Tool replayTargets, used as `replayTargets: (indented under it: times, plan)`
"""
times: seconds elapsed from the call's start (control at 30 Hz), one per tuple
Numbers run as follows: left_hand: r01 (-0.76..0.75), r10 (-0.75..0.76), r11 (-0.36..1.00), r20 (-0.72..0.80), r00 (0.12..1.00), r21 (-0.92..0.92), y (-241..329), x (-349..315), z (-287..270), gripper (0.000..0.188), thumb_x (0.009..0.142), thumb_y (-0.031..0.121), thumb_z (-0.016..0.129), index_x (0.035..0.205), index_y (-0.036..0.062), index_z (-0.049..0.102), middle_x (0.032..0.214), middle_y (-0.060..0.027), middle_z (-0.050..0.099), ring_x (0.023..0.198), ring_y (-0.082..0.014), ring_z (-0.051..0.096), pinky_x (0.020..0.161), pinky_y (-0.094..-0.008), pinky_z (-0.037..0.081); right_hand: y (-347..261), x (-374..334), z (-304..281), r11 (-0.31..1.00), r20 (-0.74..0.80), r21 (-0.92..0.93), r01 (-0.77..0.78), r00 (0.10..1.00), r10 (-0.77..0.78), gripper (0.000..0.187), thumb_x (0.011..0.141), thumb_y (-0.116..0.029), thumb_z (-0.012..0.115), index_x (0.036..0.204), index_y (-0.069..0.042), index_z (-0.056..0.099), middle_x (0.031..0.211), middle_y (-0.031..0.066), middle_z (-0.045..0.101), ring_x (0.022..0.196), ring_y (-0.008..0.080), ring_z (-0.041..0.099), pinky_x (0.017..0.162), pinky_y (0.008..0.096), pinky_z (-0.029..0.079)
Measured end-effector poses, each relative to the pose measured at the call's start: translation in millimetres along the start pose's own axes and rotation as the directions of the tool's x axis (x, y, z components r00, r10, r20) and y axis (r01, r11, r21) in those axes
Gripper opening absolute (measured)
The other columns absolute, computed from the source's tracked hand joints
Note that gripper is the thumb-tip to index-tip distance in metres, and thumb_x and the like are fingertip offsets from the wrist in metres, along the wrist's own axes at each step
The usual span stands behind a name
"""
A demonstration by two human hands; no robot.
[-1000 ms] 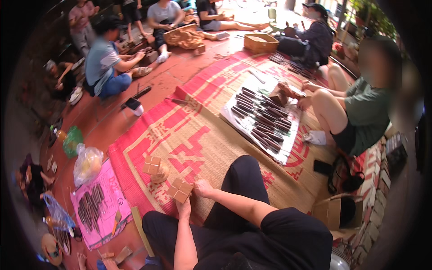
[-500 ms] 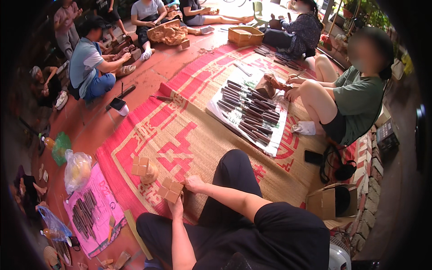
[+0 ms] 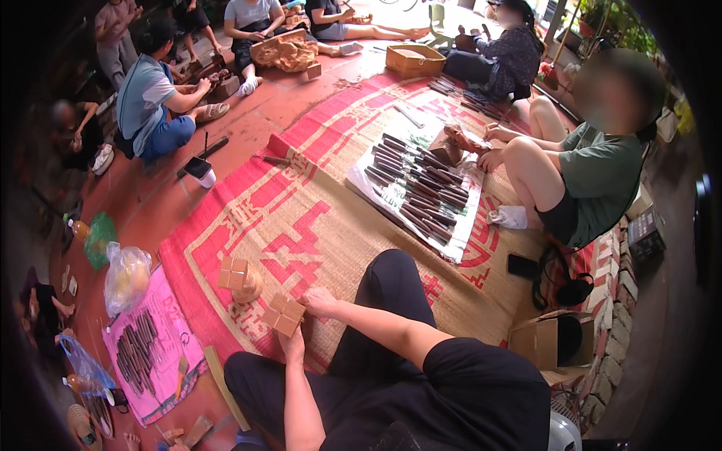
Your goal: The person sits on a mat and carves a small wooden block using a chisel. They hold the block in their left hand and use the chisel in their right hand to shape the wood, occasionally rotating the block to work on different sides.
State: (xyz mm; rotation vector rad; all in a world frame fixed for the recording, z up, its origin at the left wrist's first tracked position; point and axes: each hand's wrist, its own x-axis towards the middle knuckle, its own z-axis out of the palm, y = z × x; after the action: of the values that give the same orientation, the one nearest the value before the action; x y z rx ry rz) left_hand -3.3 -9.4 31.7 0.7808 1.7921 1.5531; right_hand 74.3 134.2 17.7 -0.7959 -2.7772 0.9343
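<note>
The block [image 3: 283, 314] is light brown and squared, with flat faces and straight edges. 2 lines cross on its upper face, parting it into 4 near-equal squares. It is held above the mat [image 3: 350, 229], turned a little askew. The left hand [image 3: 292, 347] grips it from the near side: the block sits just beyond the palm and hides most of the fingertips. The right hand [image 3: 320, 303] is at the block's right edge, its fingers curled in narrow; whether they pinch the block or hold something small, I cannot tell.

The other block [image 3: 233, 273], with a like 4-part face, is to the left and a little beyond the held block. It overlaps a round tan piece [image 3: 251, 286] in this view; I cannot tell if it rests on it. Farther left, dark tools [image 3: 137, 353] lie on a pink sheet [image 3: 177, 349]. Ahead and to the right, more tools [image 3: 417, 177] lie on a white sheet [image 3: 364, 188], near a co-worker [image 3: 602, 169] in green.
</note>
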Motion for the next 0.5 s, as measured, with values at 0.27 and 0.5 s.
replayTargets:
  times: [0.27, 0.5]
  plan:
    - [-0.041, 0.042, 0.998, -0.033, 0.999, 0.046, -5, -4, -2, 0.043, 0.085, 0.031, 0.059, 0.112, -0.0015, 0.051, 0.109, -0.0130, 0.054, 0.101, -0.0226, 0.051, 0.086, -0.0336, 0.040, -15, 11, 1, 0.998, 0.112, -0.022, -0.052, 0.992, 0.054, 0.031, 0.077, -0.023, 0.051, 0.106, -0.021, 0.062, 0.074, 0.0156, 0.062, 0.069, 0.0314, 0.061, 0.057, 0.0404, 0.047]
    - [-0.003, 0.007, 0.997, -0.054, 0.999, 0.072, 4, -7, 0, 0.045, 0.085, 0.033, 0.059, 0.111, -0.0020, 0.051, 0.109, -0.0131, 0.054, 0.102, -0.0221, 0.051, 0.086, -0.0333, 0.039, -10, 17, -10, 0.995, -0.017, 0.050, 0.087, 0.996, -0.086, 0.022, 0.075, -0.025, 0.053, 0.091, -0.015, 0.066, 0.073, 0.0139, 0.063, 0.070, 0.0313, 0.062, 0.056, 0.0409, 0.048]
